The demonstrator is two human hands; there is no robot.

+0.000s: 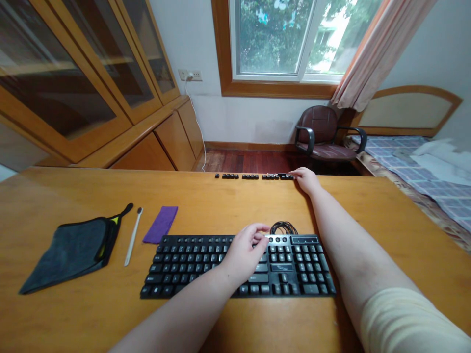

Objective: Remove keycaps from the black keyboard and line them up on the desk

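Note:
A black keyboard [184, 264] lies on the wooden desk [73, 318] in front of me, its coiled cable [283, 228] behind it. My left hand [245, 252] rests over the keyboard's upper middle, fingers curled in a pinch at the top row; what they hold is hidden. My right hand [305, 179] reaches to the desk's far edge, fingers bent down on the right end of a row of loose black keycaps [253, 176] lined up there.
Left of the keyboard lie a purple cloth [161, 224], a thin white tool [133, 236] and a dark grey pouch [71, 252]. Glass-door cabinets stand at left. A brown office chair [324, 135] and a bed [423, 171] lie beyond the desk.

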